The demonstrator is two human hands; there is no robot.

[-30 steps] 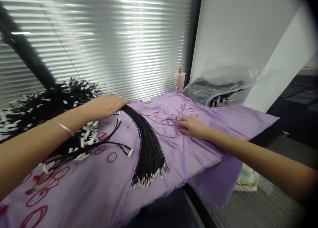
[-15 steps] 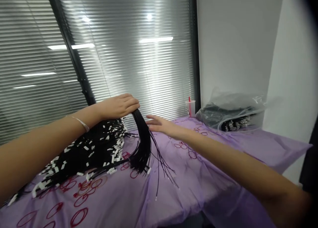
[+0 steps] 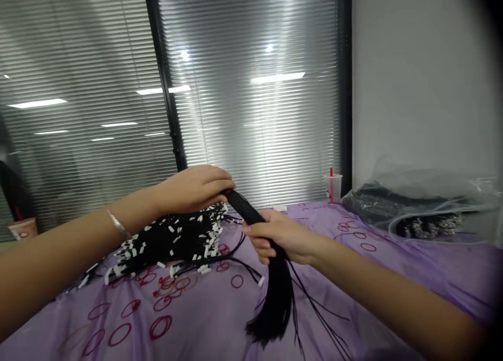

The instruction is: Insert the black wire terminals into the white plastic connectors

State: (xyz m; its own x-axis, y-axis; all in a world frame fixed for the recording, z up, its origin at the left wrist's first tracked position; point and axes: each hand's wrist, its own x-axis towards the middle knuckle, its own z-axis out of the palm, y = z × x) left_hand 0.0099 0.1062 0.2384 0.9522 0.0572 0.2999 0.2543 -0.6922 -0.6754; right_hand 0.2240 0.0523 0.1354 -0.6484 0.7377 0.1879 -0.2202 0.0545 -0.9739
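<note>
A thick bundle of thin black cords (image 3: 275,293) is lifted off the purple cloth (image 3: 204,329). My left hand (image 3: 196,188) is closed round its upper end. Lower down, my right hand (image 3: 275,238) is wrapped round the middle of the same bundle. The loose ends hang down toward the cloth, and a few single strands trail off to the right. Behind and under my left hand lies a heap of black cords with small white tags (image 3: 168,243). A thin bracelet sits on my left wrist.
A clear plastic bag with more black cords (image 3: 424,211) lies at the back right. A drink cup with a red straw (image 3: 332,187) stands by the window blinds. Another cup (image 3: 22,227) is at the far left. The cloth bears red ring patterns.
The bundle has been raised from the cloth. My right hand moved in from the cloth and closed round the bundle's middle; my left hand lifted its top end. The view swung left and up.
</note>
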